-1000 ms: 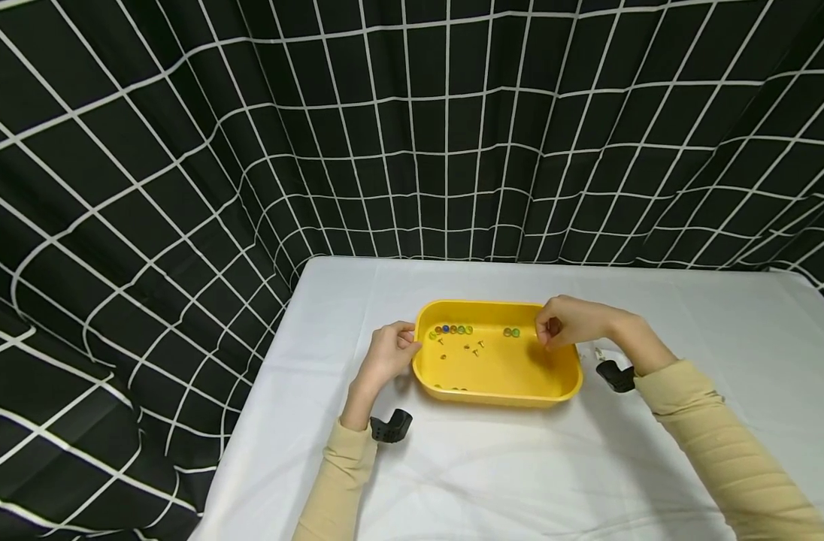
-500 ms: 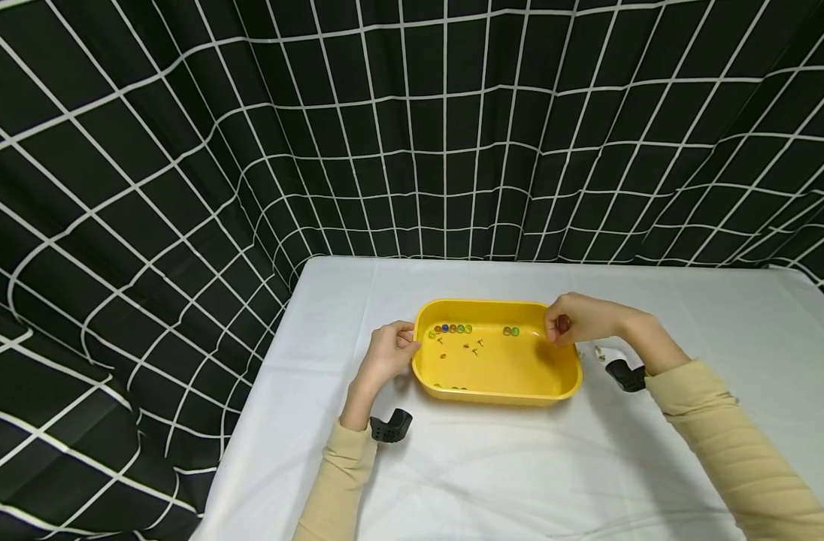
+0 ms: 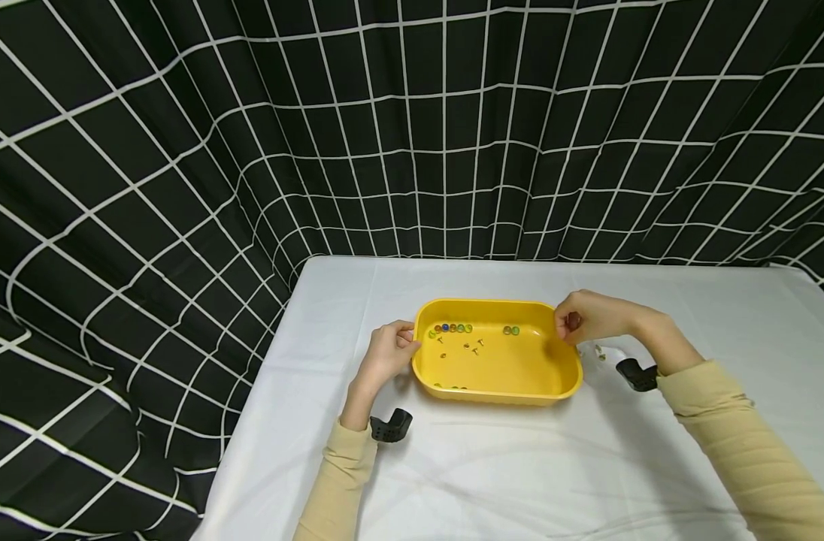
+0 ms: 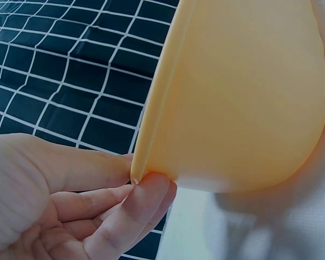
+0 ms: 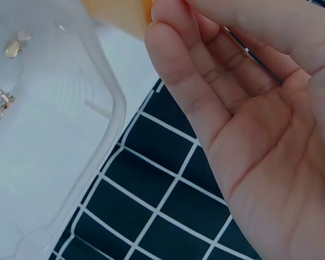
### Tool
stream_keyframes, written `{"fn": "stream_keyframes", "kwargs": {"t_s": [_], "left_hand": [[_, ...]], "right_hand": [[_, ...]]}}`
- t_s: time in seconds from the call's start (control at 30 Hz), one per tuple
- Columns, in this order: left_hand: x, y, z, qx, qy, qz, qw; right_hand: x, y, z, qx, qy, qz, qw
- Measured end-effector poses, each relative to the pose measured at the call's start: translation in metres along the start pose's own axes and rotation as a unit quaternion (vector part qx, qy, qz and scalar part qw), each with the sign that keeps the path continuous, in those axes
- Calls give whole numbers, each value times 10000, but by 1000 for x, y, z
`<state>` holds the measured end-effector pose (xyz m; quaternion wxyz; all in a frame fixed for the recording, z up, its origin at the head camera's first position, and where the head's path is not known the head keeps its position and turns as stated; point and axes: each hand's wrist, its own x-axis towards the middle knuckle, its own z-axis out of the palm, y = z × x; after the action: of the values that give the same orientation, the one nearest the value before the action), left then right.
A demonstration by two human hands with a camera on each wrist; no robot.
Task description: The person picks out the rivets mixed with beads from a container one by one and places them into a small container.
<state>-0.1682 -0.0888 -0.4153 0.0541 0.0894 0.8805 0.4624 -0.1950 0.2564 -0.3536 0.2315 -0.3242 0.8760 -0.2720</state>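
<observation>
My left hand [image 3: 387, 352] pinches the left rim of a yellow plastic tub [image 3: 513, 368]; in the left wrist view the thumb and fingers meet around that rim. Several coloured glass marbles [image 3: 452, 328] line the tub's far wall, and several small brass pins [image 3: 476, 352] lie on its floor. My right hand [image 3: 593, 315] is over the tub's right end, fingers curled and thumb brought to the fingertips. I cannot tell whether something small is between them. Below it, the right wrist view shows a clear plastic container [image 5: 111, 130] with a few brass pins [image 5: 5, 103] inside.
The clear container stands just right of the tub on the white-covered table [image 3: 493, 466]. A few more greenish marbles [image 3: 455, 388] are half hidden by the tub's near wall. Black curtain with a white grid [image 3: 425, 150] hangs behind and at the left.
My right hand has drawn to the right, from inside the tub to over its right rim, close to the clear container. My left hand and the tub stay in place.
</observation>
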Motion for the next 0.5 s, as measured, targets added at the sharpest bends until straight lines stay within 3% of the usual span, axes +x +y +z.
{"fn": "stream_keyframes", "kwargs": {"t_s": [0.5], "left_hand": [[1,0,1,5,-5,-97,10000]], "right_hand": [[-19,8,-5,-14,181,-30,9998]]}}
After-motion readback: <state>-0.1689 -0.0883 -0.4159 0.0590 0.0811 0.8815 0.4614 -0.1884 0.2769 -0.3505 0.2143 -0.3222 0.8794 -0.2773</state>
